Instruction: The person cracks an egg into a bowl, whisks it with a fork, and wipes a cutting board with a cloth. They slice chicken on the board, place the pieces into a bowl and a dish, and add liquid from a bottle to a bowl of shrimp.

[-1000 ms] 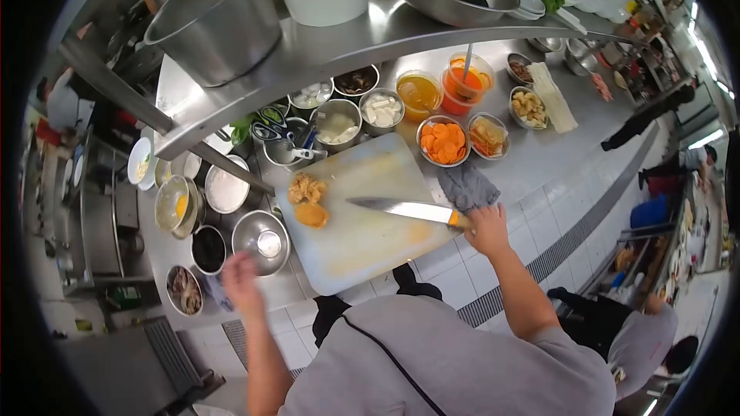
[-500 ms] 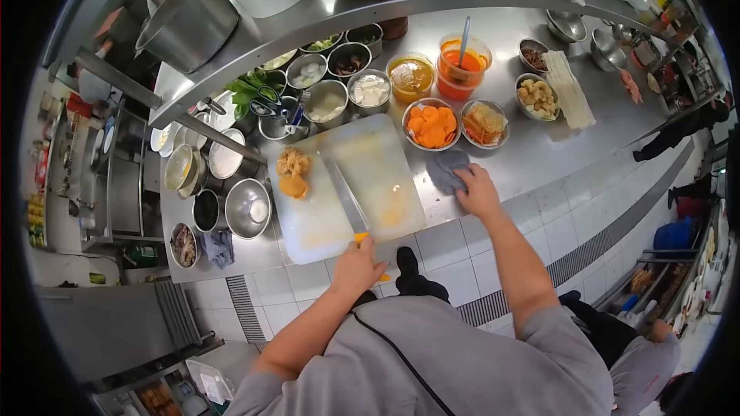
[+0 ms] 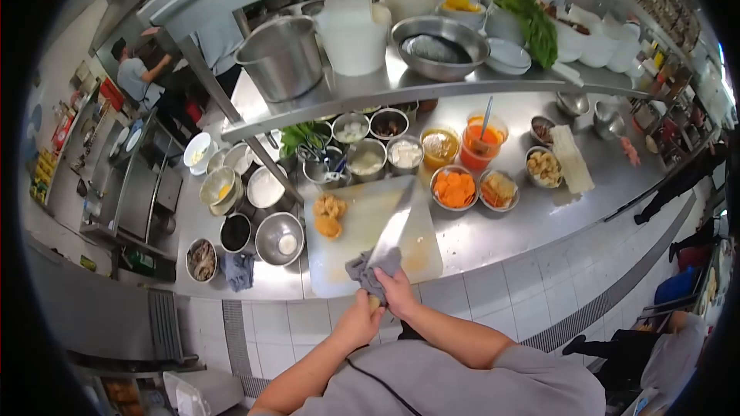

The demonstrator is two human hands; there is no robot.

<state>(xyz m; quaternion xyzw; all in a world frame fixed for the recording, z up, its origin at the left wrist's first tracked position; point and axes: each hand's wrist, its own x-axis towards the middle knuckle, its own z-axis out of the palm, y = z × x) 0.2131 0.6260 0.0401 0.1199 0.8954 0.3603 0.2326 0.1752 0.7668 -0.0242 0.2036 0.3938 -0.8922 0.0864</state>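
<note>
My left hand [image 3: 359, 322] is closed round the yellow handle of a large kitchen knife [image 3: 395, 221], whose blade points away over the cutting board. In my right hand [image 3: 395, 293] is a grey cloth [image 3: 373, 268], pressed about the blade near the handle. Beneath them lies the white cutting board [image 3: 420, 250], stained yellow in places. Brownish-orange lumps of food [image 3: 328, 216] sit on its left part.
Right of the board stand bowls of sliced carrots [image 3: 453, 188] and mixed shreds [image 3: 499, 189], with an orange sauce tub [image 3: 481, 142] behind. A steel bowl [image 3: 279, 239] and a folded cloth [image 3: 238, 270] are on the left. A steel shelf [image 3: 354, 96] overhangs the back.
My right hand has brought the grey cloth from the counter on the right to the knife. The knife has been raised off the board, and the head view has tilted up.
</note>
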